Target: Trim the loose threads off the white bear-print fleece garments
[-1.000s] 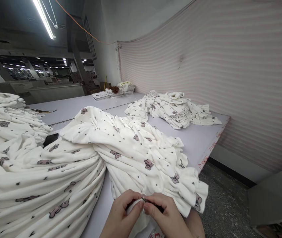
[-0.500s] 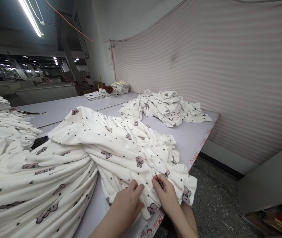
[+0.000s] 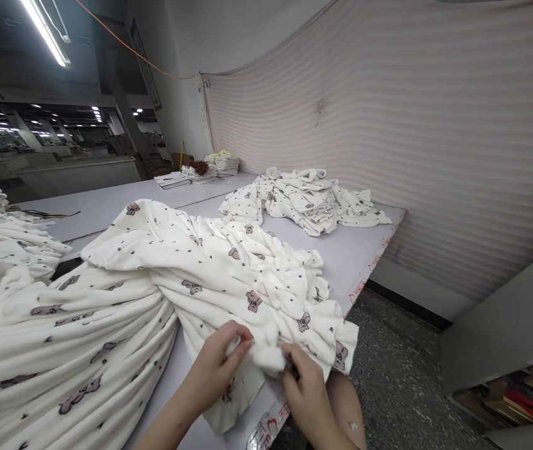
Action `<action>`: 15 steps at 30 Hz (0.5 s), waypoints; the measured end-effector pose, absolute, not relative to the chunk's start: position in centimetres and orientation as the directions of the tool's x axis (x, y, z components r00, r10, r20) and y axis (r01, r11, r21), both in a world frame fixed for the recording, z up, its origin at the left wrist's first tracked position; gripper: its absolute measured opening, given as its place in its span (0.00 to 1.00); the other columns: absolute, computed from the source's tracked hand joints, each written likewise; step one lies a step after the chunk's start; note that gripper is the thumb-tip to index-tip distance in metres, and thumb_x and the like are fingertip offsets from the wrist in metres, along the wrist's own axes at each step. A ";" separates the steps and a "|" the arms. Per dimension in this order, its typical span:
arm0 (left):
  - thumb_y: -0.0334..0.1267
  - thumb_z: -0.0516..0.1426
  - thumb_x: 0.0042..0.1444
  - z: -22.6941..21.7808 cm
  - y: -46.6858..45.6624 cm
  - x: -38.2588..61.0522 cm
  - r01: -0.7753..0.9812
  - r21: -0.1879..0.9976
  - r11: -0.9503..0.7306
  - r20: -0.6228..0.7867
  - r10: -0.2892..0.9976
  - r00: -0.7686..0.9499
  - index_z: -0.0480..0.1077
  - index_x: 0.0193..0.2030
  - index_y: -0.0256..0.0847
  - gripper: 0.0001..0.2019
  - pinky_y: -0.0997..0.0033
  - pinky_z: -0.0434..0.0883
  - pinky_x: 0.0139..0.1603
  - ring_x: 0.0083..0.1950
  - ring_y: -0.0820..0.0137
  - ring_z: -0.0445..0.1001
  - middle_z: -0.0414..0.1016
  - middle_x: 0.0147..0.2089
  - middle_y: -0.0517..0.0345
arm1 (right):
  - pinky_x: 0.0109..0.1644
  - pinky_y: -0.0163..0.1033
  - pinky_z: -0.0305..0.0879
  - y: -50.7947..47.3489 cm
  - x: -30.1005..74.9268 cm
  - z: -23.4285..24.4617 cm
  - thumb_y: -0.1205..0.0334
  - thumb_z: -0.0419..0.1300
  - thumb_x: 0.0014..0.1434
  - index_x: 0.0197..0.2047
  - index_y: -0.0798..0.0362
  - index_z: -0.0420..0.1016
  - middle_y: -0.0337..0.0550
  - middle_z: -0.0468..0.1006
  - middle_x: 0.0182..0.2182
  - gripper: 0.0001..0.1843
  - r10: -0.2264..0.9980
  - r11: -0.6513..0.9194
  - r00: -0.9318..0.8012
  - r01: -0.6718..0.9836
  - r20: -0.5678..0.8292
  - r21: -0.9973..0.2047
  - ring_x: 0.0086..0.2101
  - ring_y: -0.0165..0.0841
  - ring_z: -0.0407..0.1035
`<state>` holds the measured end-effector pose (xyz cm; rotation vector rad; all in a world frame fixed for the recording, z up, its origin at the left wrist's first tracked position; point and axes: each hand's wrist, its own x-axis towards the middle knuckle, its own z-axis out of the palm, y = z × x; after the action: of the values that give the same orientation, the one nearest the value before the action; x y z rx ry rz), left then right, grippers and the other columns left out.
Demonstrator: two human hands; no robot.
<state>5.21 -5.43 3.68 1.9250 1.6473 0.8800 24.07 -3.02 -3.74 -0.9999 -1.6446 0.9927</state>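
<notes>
A white fleecy garment (image 3: 210,250) with brown bear prints and small dark specks lies bunched over the near part of the table. My left hand (image 3: 219,362) is closed, pinching a fold of this cloth between thumb and fingers. Just right of it, my right hand (image 3: 304,387) is closed around a small dark tool (image 3: 291,367), mostly hidden by the fingers, whose kind I cannot make out. A raised white bit of the garment bridges the two hands, close to the table's front edge.
To the left spreads a big gathered heap of the same cloth (image 3: 79,350). Further back are a pile of matching garments (image 3: 304,200) and folded white stacks (image 3: 222,164) on the table (image 3: 355,250). A shelf (image 3: 524,394) stands at lower right.
My left hand has moved up and left and now lifts a fold of the cloth. The right hand has turned, and its dark tool's pointed tip no longer shows clearly.
</notes>
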 end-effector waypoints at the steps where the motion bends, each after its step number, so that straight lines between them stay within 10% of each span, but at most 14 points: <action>1: 0.38 0.48 0.63 3.8 -5.9 5.2 0.675 0.712 -0.192 0.228 0.973 0.036 0.65 0.35 0.43 0.08 0.73 0.68 0.36 0.37 0.68 0.72 0.71 0.35 0.59 | 0.38 0.38 0.70 -2.7 23.5 -3.2 0.62 0.55 0.58 0.41 0.52 0.76 0.44 0.79 0.34 0.10 0.965 0.229 -0.148 0.079 0.216 -0.970 0.33 0.36 0.72; 7: 0.41 0.63 0.50 1.4 -8.6 6.5 0.762 0.538 -0.360 0.424 0.897 0.124 0.66 0.44 0.43 0.16 0.67 0.71 0.42 0.44 0.61 0.73 0.71 0.44 0.52 | 0.14 0.26 0.42 -3.7 22.3 -1.2 0.46 0.63 0.54 0.42 0.52 0.68 0.26 0.62 0.16 0.20 0.914 -0.406 -0.222 -0.462 -0.340 -0.789 0.12 0.20 0.42; 10: 0.32 0.58 0.52 0.4 -8.7 7.3 0.791 0.495 -0.359 0.475 0.874 0.099 0.66 0.42 0.43 0.10 0.67 0.71 0.43 0.45 0.62 0.73 0.71 0.45 0.50 | 0.16 0.27 0.38 -4.6 22.4 -1.1 0.44 0.62 0.55 0.38 0.52 0.68 0.21 0.51 0.12 0.20 0.923 -0.383 -0.234 -0.468 -0.306 -0.796 0.13 0.19 0.36; 15: 0.28 0.48 0.57 1.0 -9.2 7.2 0.666 0.603 -0.440 0.529 0.845 0.079 0.67 0.47 0.44 0.14 0.70 0.71 0.41 0.40 0.66 0.72 0.71 0.40 0.52 | 0.29 0.33 0.63 -3.7 24.0 -0.4 0.49 0.60 0.57 0.34 0.51 0.69 0.38 0.72 0.27 0.13 0.999 0.007 -0.046 -0.078 0.011 -0.997 0.26 0.31 0.66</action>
<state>7.18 -9.19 1.01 2.1462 1.5328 1.2899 24.05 -3.66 -0.41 -1.1231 -1.1894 1.2720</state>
